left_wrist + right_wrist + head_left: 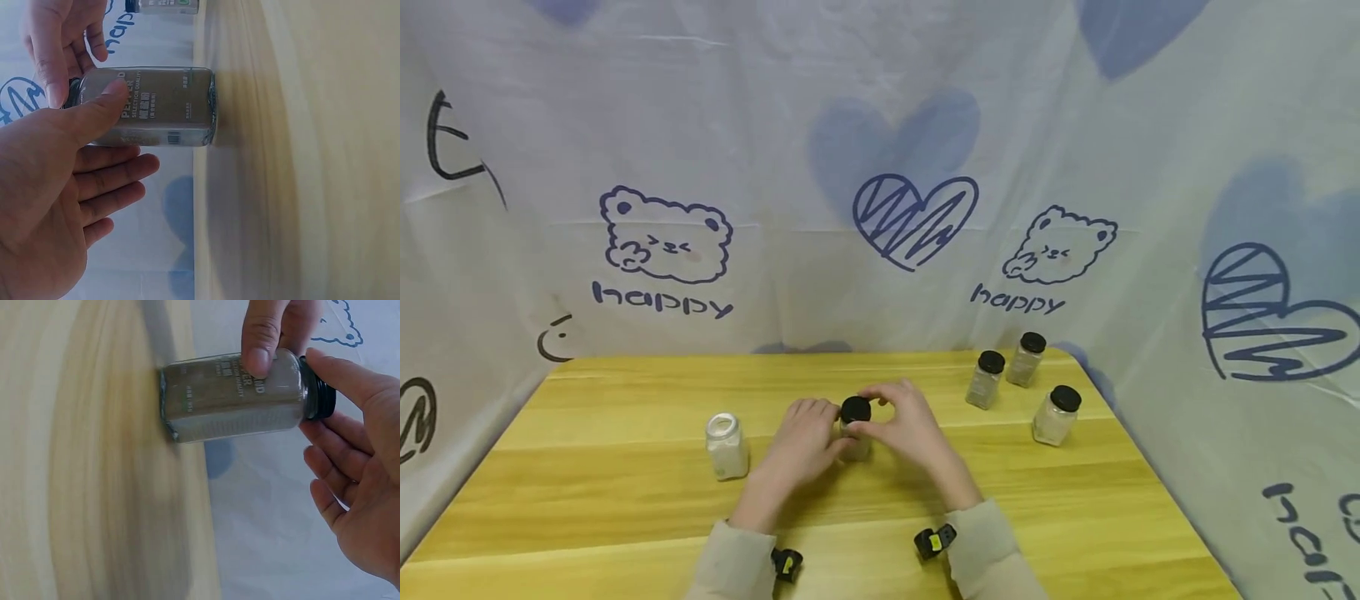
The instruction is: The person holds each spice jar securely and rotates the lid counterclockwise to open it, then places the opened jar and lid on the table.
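A square glass pepper jar (pixel 165 103) with brown powder and printed lettering stands upright on the table, between the two hands. My left hand (pixel 801 442) grips its upper body, thumb across the lettered face and fingers behind. On the other side, my right hand (pixel 912 427) pinches the jar's black lid (pixel 323 394) between thumb and fingers. The lid sits on the jar's mouth. To the left of my left hand stands a lidless jar (pixel 727 454) of white contents, its pale rim showing.
Toward the right rear stand two black-lidded jars, one nearer (pixel 985 382) and one farther back (pixel 1025 362). Closer to the table's right edge is another black-lidded jar (pixel 1055 417) with pale contents. A printed white cloth (pixel 790 167) hangs behind the wooden table (pixel 625 517).
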A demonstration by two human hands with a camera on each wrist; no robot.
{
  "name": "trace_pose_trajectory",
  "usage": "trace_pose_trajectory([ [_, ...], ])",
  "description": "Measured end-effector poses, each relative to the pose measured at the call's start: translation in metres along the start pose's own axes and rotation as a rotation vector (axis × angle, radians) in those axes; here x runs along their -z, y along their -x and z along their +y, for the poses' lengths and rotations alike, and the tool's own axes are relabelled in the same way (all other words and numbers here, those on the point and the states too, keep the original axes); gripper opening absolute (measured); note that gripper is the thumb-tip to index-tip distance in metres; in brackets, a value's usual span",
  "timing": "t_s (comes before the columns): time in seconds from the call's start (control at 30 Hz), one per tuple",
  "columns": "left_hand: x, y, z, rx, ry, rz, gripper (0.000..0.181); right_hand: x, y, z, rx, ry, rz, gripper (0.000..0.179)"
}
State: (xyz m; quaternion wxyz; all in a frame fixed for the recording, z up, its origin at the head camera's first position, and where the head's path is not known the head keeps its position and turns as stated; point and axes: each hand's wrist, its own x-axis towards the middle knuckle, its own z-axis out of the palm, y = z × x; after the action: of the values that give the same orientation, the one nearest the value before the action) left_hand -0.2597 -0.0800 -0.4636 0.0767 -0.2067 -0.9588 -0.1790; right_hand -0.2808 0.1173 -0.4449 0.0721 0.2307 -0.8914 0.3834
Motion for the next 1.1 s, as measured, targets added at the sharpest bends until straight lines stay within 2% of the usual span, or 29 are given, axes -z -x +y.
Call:
trace_pose_trajectory([
  [0.27, 0.0009, -0.0003, -0.0019, -0.019, 0.0, -0.009, 0.044, -0.0058, 0.0009, 0.0022, -0.01, -0.038, 0.031, 0.048],
  [0.67, 0.0007, -0.0001, -0.0024, -0.023, -0.004, -0.004, 0.04, -0.0104, 0.0022, 0.002, 0.005, -0.03, 0.067, 0.046],
  [1.1, 0.0018, -0.0002, -0.002, -0.034, -0.009, 0.01, 0.04, -0.0077, 0.0006, 0.0048, 0.002, -0.062, 0.024, 0.047],
])
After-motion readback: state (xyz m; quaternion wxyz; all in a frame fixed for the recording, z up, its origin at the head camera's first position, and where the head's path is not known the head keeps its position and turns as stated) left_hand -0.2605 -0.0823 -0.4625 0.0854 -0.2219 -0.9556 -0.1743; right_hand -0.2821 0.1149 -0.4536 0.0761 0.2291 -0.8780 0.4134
